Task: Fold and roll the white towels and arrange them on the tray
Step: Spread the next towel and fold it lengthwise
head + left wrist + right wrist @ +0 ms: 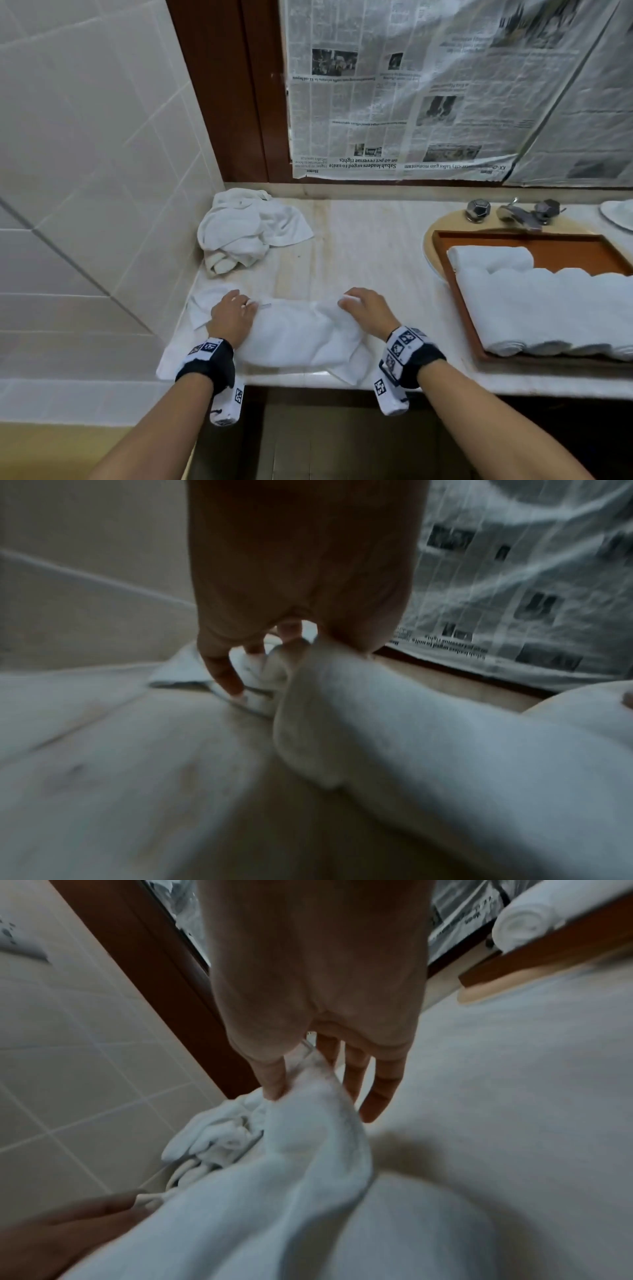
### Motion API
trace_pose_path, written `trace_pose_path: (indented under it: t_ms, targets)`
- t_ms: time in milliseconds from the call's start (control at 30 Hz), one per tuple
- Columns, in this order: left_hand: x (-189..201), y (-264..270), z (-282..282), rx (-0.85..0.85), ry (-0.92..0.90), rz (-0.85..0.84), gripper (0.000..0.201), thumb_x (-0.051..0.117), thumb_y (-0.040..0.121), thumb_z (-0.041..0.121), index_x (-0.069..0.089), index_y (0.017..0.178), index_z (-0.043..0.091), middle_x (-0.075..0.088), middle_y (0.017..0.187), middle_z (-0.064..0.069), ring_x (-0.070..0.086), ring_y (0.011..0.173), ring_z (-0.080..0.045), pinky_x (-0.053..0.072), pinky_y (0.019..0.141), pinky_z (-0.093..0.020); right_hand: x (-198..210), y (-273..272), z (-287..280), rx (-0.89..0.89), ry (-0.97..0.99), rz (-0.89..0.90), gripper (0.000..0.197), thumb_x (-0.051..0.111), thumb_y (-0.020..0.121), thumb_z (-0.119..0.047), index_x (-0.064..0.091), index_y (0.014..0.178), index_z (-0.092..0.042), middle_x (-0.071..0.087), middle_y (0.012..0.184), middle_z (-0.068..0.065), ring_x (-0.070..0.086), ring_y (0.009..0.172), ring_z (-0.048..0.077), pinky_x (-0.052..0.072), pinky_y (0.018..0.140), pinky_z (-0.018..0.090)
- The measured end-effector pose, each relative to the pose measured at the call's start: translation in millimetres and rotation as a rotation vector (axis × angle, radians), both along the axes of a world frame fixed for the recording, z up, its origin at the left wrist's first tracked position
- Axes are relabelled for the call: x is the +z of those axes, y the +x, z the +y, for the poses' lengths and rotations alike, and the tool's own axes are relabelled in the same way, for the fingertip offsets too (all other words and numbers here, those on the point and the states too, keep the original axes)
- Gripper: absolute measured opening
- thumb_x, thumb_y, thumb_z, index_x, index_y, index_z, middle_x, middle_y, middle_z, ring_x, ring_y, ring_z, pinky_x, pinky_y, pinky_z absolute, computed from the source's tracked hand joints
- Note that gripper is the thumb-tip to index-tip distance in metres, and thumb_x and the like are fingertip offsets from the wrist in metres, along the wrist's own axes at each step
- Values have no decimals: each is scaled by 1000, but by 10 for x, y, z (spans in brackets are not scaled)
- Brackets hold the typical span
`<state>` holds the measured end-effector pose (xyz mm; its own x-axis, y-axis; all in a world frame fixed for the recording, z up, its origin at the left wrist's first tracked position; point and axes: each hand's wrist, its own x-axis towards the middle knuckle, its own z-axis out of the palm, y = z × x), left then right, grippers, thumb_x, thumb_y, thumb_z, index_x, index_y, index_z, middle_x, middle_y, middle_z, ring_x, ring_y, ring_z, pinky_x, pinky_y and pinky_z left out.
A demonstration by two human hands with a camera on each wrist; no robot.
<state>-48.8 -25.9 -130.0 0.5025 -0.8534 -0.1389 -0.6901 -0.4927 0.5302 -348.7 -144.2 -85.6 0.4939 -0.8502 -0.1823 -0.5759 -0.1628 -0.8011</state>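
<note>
A white towel (294,335) lies bunched along the front of the marble counter (370,240), one corner hanging over the edge. My left hand (236,311) pinches its far left edge, seen from the wrist as the towel (394,723) drawn up to the left hand (294,642). My right hand (363,305) pinches the far right edge; in the right wrist view the thumb and forefinger of that right hand (291,1080) hold a fold of the towel (308,1137). A wooden tray (452,291) at the right holds several rolled towels (548,308).
A heap of loose white towels (246,229) sits in the back left corner by the tiled wall (85,171). A tap (517,214) with two knobs stands behind the tray at the sink rim. Newspaper (445,85) covers the surface behind the counter.
</note>
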Motion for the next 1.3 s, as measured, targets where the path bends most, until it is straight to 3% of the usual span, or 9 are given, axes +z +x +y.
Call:
trace_pose_path:
  t_ms: [67,167,300,500,667,767,1033,1167,1300]
  targets:
    - [-89,-50,14,-33,47,-49,39,41,92,46,68,89,18,66,107,0,55,120,-25,42,94,-41,-162,27,73,38,56,11,13,61,94,-32,68,87,-23,71,98,-2,62,94,16,40,76,24]
    - [29,-292,97,-35,30,-34,25,55,98,31,56,76,19,60,85,1,60,92,-28,38,78,-36,-291,-53,188,65,98,-22,16,62,94,-32,69,87,-19,70,89,-5,62,87,13,43,76,26]
    - [121,-656,321,-111,49,104,20,54,100,33,60,83,23,68,86,1,61,85,-20,41,73,-33,-339,-332,344,88,154,-48,18,63,93,-31,63,76,-24,61,74,-8,53,70,6,39,69,25]
    - [240,-1347,629,-297,90,374,24,52,101,41,60,87,24,67,79,5,61,77,-8,42,68,-17,-401,-882,620,118,181,-38,10,64,91,-29,70,84,-26,72,87,-5,63,84,12,48,81,33]
    - [253,-1725,739,-377,152,513,25,51,101,42,59,88,22,68,88,-9,66,80,-19,57,75,-39,-418,-1218,779,179,158,-8,11,62,94,-30,71,90,-24,71,92,-9,64,93,12,49,89,36]
    - [320,-1853,791,-379,151,620,23,53,101,39,61,88,21,69,89,-7,69,79,-20,60,71,-35,-317,-1365,819,172,138,-56,12,61,95,-28,70,87,-25,70,87,-8,64,89,14,49,83,33]
    - [385,-1824,870,-370,-45,347,22,53,102,38,58,83,28,66,76,9,59,74,-1,47,74,-27,-51,-1539,831,144,-26,-117,15,64,95,-26,65,80,-26,65,77,-17,56,75,-4,39,71,15]
    - [519,-1676,856,-307,-135,275,23,52,102,38,60,85,25,68,80,8,61,80,-4,42,71,-18,61,-1560,791,59,-69,-139,17,63,96,-26,66,79,-25,66,77,-5,56,73,6,39,70,23]
    - [620,-1506,846,-250,-198,313,21,54,101,36,64,89,22,69,83,3,63,80,-13,50,72,-29,159,-1624,737,14,-109,-106,18,66,94,-26,64,75,-28,61,70,-5,52,69,6,38,67,28]
